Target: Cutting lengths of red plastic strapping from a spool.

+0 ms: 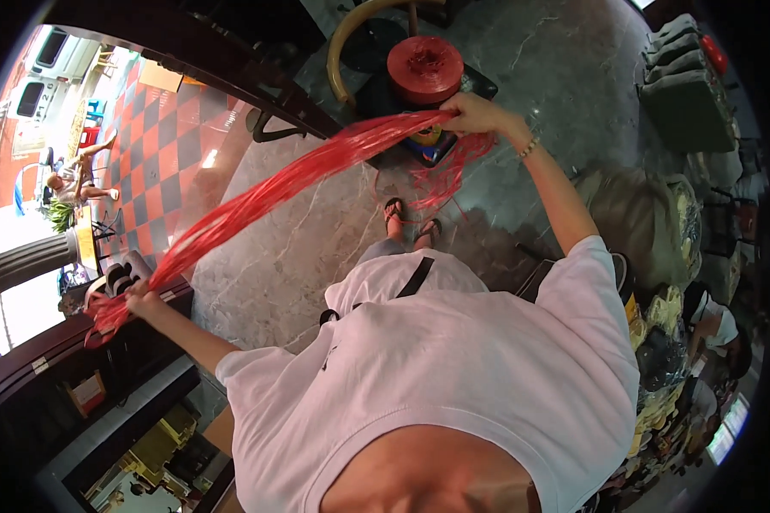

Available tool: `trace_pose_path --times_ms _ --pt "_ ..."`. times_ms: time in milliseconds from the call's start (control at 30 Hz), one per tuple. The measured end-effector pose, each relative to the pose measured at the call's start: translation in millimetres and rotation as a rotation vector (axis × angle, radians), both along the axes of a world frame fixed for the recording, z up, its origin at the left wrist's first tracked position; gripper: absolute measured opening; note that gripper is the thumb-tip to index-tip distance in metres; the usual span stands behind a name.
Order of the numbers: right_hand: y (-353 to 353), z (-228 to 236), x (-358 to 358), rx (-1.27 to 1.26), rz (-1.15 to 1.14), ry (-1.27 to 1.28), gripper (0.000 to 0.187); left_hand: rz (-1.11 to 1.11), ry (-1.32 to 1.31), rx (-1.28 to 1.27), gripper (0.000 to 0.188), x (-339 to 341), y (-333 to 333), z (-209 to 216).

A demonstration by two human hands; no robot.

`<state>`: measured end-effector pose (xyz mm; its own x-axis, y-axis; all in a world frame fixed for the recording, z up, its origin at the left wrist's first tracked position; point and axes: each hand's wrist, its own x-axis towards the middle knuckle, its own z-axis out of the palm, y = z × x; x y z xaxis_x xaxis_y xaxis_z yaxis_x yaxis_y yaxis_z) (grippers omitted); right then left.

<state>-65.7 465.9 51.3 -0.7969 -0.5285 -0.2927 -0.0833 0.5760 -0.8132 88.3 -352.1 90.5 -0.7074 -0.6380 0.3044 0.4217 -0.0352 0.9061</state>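
A long bundle of red plastic twine (274,181) stretches slantwise between my two hands. My left hand (141,299), low at the left by a dark wooden door frame, is closed on one end, and loose strands hang past it. Higher up and to the right, my right hand (470,114) is closed round the other end, with a tangle of loose strands (445,179) drooping below it. Just beyond the right hand sits a large red roll of twine (425,68) on a dark seat or stand.
A curved wooden chair arm (338,64) rises beside the roll. Green-grey stacked seats (689,94) stand at the far right. Bagged goods (659,342) are heaped along the right side. A doorway at the left shows red and grey tiles (158,137) and a seated person (81,175).
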Motion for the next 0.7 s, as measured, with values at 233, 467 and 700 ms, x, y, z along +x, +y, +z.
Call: trace_pose_path --times_ms 233,467,700 --pt "-78 15 31 0.299 0.149 0.189 0.031 0.132 -1.055 -1.162 0.069 -35 147 -131" --pt "-165 37 45 0.264 0.155 0.349 0.032 -0.978 -0.178 -1.114 0.067 -59 465 -45" --pt "-144 42 16 0.147 0.388 -0.143 0.026 -0.948 -0.476 -1.314 0.014 -75 449 -11"
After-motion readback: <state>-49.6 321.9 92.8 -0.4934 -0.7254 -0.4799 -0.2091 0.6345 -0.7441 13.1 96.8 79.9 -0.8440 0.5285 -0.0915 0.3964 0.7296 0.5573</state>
